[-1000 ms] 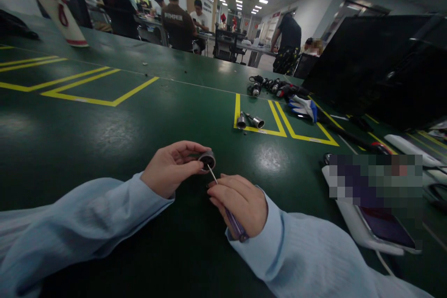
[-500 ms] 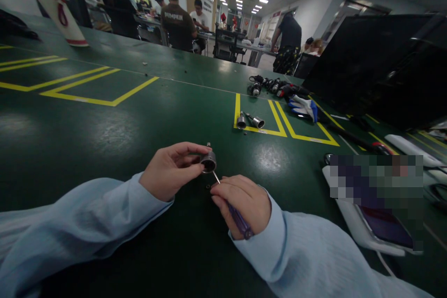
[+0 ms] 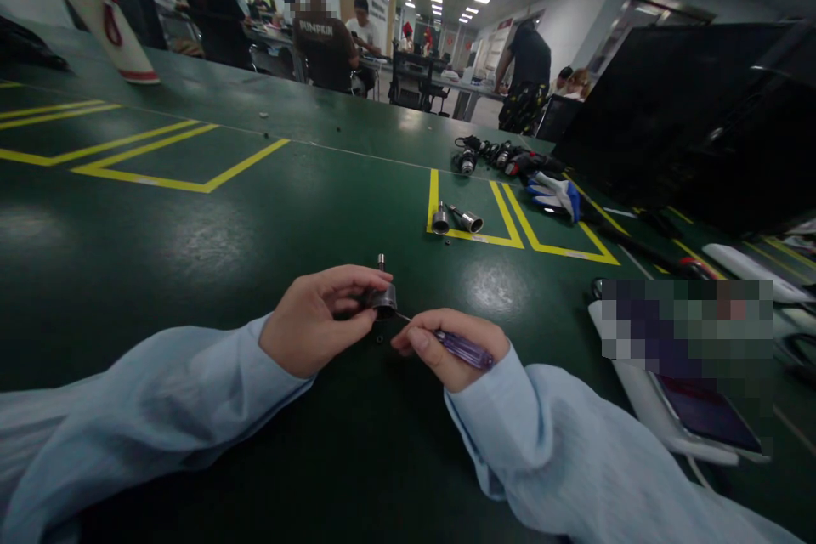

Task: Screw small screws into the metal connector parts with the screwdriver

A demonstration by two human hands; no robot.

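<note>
My left hand (image 3: pixel 315 319) pinches a small dark metal cup-shaped part (image 3: pixel 383 297) with a thin stem standing up from it, just above the green table (image 3: pixel 191 229). My right hand (image 3: pixel 446 348) is closed around a small screwdriver with a purple handle (image 3: pixel 462 346). Its thin shaft lies almost level and its tip meets the side of the part. A tiny dark piece (image 3: pixel 380 338) lies on the table under the part.
Two more metal parts (image 3: pixel 456 219) lie on a yellow marking line. Beyond them are dark parts (image 3: pixel 494 155) and a white-and-blue glove (image 3: pixel 553 194). A phone on a white tray (image 3: pixel 694 416) sits at right, below a black monitor (image 3: pixel 694 119). People sit at far tables.
My right hand has turned over, swinging the screwdriver from pointing steeply up to nearly level. My left hand has tipped the part so its stem points up.
</note>
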